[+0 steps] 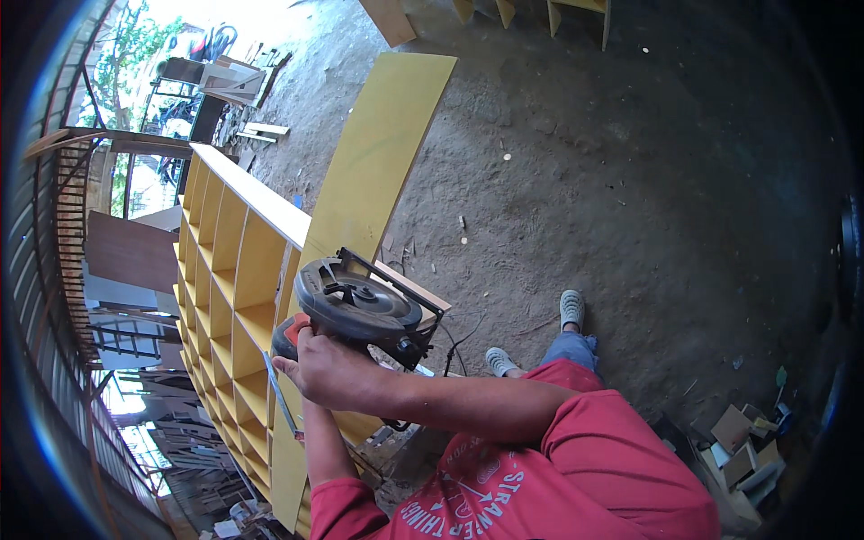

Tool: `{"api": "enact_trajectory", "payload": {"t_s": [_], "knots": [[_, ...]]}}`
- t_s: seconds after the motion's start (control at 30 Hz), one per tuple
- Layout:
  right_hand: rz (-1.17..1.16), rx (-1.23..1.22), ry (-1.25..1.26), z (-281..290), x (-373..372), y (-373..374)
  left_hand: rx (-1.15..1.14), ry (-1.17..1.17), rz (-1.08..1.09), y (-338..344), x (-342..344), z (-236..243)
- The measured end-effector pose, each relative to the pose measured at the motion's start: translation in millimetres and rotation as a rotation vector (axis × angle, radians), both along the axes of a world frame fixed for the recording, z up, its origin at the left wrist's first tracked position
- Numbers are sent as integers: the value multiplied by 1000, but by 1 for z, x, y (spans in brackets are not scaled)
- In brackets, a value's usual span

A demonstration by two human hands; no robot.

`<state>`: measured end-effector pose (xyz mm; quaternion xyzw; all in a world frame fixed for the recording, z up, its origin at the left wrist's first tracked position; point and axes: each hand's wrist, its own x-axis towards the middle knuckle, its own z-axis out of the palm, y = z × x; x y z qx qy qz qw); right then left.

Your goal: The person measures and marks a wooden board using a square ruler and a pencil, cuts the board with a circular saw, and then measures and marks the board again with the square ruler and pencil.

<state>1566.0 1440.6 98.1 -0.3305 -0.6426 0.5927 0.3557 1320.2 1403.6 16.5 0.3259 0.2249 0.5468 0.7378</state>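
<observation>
A dark circular saw point(360, 297) with an orange patch on its grip sits on a long yellow board point(382, 148). My right hand point(319, 364) is closed round the saw's rear handle, its arm reaching across from the right. My left forearm point(326, 450) rises from below and passes behind my right wrist, so the left hand's fingers are hidden. Beside my right hand a thin bluish strip point(277, 391) runs along the board's near part; I cannot tell what it is. A dark cord point(459, 346) hangs by the saw's right side.
A large yellow shelf unit point(229, 261) with many square compartments stands at the left. Wood offcuts point(742, 450) lie in a heap at the lower right. My shoes point(571, 309) stand on the rough floor point(666, 198). Yellow wooden pieces point(580, 4) are at the far edge.
</observation>
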Motion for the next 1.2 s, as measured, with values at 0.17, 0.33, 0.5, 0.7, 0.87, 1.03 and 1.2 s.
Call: {"api": "enact_trajectory", "payload": {"t_s": [0.17,0.33,0.5,0.7,0.87,1.03,1.2], "knots": [[-8,-27,26,-1,-5,2,-163,200,305,-8,-14,-5],[-106,92,36,-9,-15,-2,-133,94,214,-4,-14,-5],[-22,6,36,-15,-34,3,-132,94,238,-6,-9,1],[-60,-16,56,-9,-31,3,-252,290,449,-2,2,9],[101,-56,13,-8,-30,12,-213,291,401,0,7,14],[-22,34,39,-6,-27,15,-228,340,478,4,6,14],[-19,17,30,-5,-33,20,-139,402,380,6,-11,6]]}}
